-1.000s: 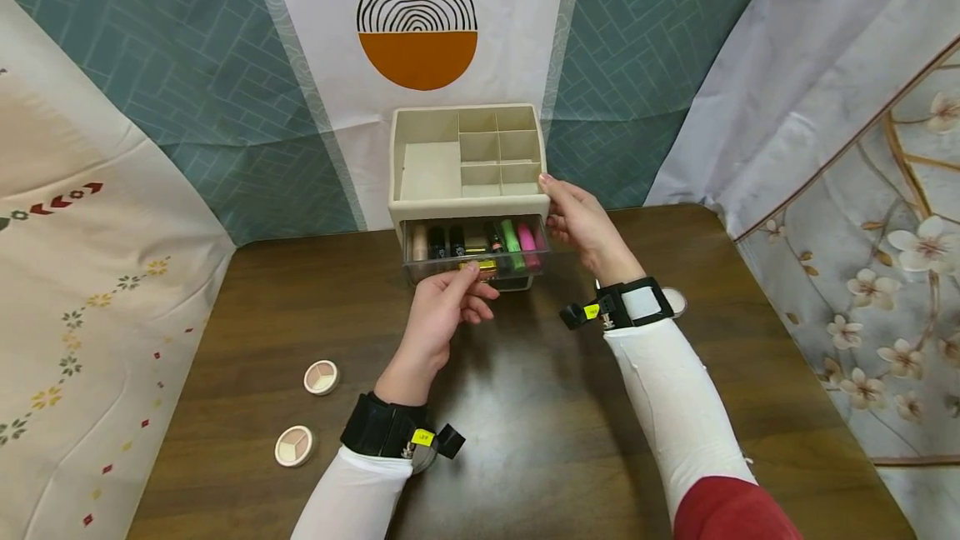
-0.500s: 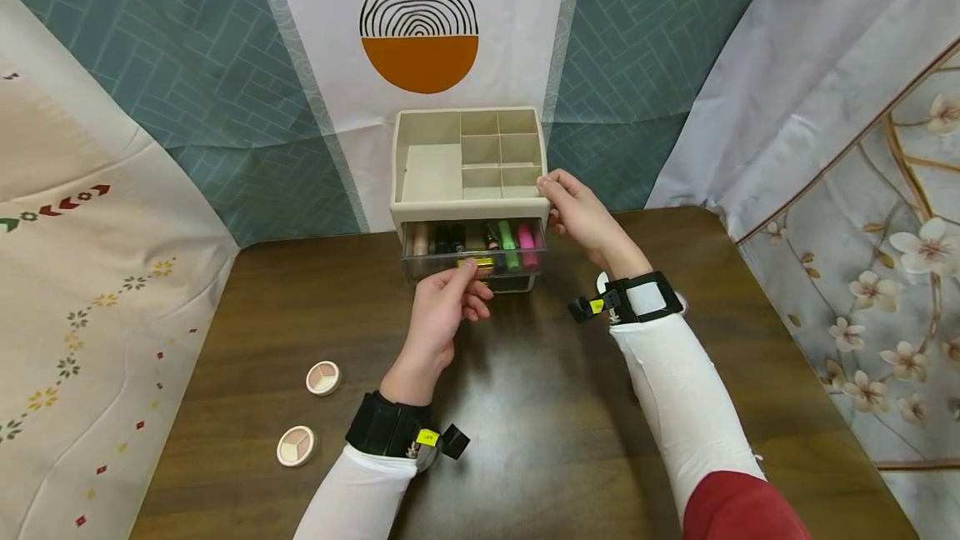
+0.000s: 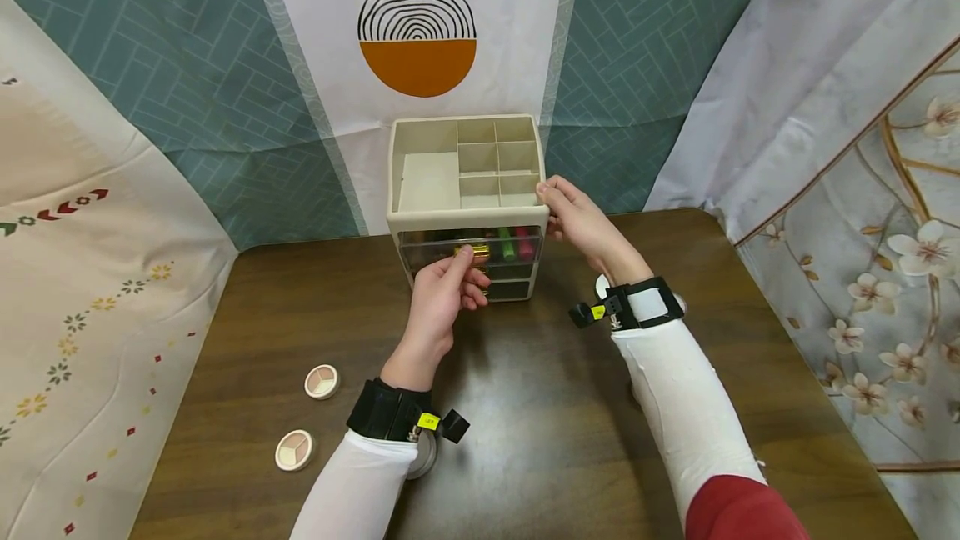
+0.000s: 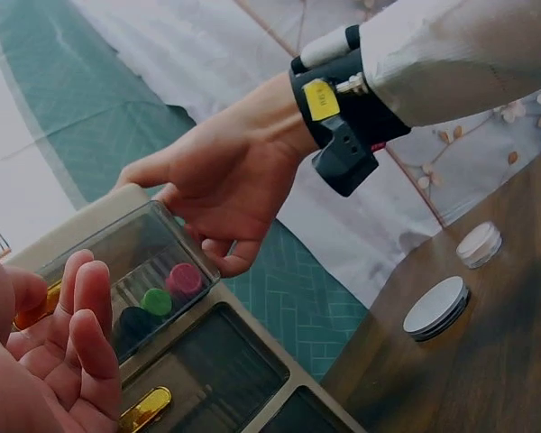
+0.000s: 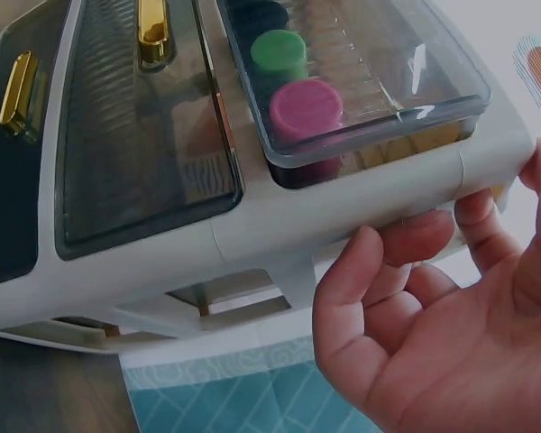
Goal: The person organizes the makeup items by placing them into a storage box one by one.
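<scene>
A cream cosmetics organizer [image 3: 429,182] with open compartments on top and tinted clear drawers stands at the back of the table. My left hand [image 3: 442,294] pinches the gold handle [image 3: 477,250] of the top drawer [image 3: 422,255] between thumb and fingers. The drawer protrudes slightly from the body. Through its clear front a green cap [image 5: 279,52] and a pink cap [image 5: 307,110] show, beside darker tubes. My right hand [image 3: 588,227] holds the organizer's right side, thumb at the top edge and fingers curled against the side wall.
Two round three-shade palettes [image 3: 321,382] lie on the wooden table [image 3: 525,440] at left. A flat round container [image 4: 435,307] and a small round jar [image 4: 480,244] sit to the right. Patterned cloth [image 3: 630,90] hangs behind the organizer.
The top drawer has slid inward, from well out to nearly flush, with my left hand moving along on its handle. My right hand stays at the organizer's side.
</scene>
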Demonstrator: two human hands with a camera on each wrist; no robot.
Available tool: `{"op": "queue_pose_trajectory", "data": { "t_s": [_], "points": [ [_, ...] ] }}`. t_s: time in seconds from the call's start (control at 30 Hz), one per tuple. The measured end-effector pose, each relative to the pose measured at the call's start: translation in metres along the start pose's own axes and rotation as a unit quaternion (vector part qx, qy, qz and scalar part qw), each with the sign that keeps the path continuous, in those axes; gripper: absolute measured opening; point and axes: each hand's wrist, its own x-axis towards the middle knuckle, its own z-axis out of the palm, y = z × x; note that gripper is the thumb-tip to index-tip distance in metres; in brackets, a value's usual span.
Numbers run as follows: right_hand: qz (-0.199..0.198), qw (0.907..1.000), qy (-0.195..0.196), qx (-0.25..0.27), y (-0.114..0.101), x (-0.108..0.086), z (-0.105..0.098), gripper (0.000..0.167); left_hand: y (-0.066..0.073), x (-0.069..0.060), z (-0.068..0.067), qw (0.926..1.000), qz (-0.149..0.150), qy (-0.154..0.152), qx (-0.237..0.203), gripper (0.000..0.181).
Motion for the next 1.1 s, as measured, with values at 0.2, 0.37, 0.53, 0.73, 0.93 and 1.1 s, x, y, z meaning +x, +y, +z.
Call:
{"op": "queue_pose_trajectory", "data": {
  "t_s": [0.2, 0.37, 0.53, 0.73, 0.93, 1.1],
  "points": [
    [-0.005, 0.9999, -0.007, -0.007, 0.001, -0.006, -0.001, 0.033, 0.001, 0.008, 0.001, 1.0000, 0.009, -0.002, 0.001, 0.042],
    [-0.013, 0.9999, 0.002, -0.007, 0.002, -0.008, 0.000, 0.032, 0.001, 0.011, 0.000, 0.9999, 0.008, -0.003, 0.008, 0.042],
    [-0.020, 0.9996, 0.017, 0.006, 0.005, -0.006, 0.003, 0.032, -0.003, 0.010, -0.001, 0.9999, 0.004, -0.005, 0.015, 0.044],
    [-0.031, 0.9985, 0.042, 0.017, 0.008, -0.006, 0.008, 0.032, -0.021, -0.001, -0.006, 0.9981, -0.022, -0.043, 0.038, 0.047],
    [-0.046, 0.9938, 0.101, 0.001, 0.016, -0.005, 0.015, 0.034, -0.044, -0.007, -0.014, 0.9933, -0.086, -0.064, 0.043, 0.053],
    [-0.057, 0.9912, 0.119, 0.010, 0.020, -0.004, 0.020, 0.033, -0.049, -0.001, -0.018, 0.9938, -0.095, -0.048, 0.031, 0.058]
  ]
}}
